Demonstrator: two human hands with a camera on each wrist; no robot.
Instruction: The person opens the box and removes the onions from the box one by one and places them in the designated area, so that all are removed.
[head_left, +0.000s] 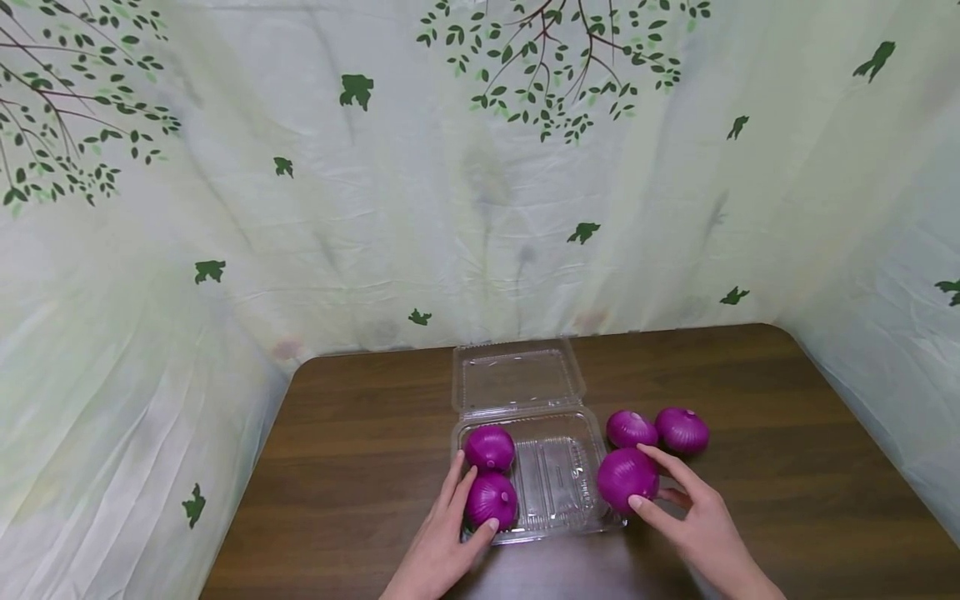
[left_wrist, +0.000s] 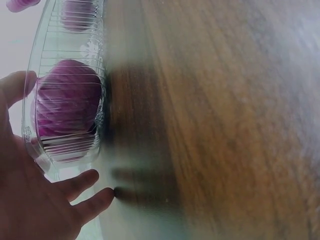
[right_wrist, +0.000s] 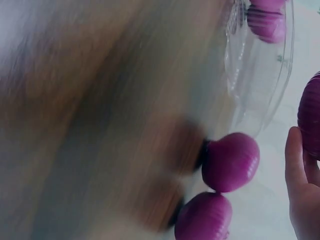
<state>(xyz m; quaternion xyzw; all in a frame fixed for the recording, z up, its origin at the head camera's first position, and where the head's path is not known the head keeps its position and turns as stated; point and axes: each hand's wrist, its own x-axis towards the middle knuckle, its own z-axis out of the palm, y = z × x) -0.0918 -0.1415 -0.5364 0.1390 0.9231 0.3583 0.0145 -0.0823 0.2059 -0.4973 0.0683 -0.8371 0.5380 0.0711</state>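
A purple onion [head_left: 627, 480] is pinched between the thumb and fingers of my right hand [head_left: 705, 517], over the right rim of a clear plastic clamshell box [head_left: 555, 483]. In the right wrist view that held onion [right_wrist: 311, 117] stands above the table at the right edge. Two more onions, a near one [head_left: 491, 501] and a far one [head_left: 490, 447], sit in the left side of the box. My left hand [head_left: 442, 533] rests at the box's left front corner, thumb and fingers spread beside the near onion. Its lower fingers [left_wrist: 95, 205] extend outside the box, close to the tabletop.
Two loose onions, one left [head_left: 631, 429] and one right [head_left: 682, 431], lie on the wooden table [head_left: 360, 467] right of the box. The open lid [head_left: 517, 379] lies back behind the box. A leaf-patterned curtain [head_left: 480, 208] hangs beyond the table.
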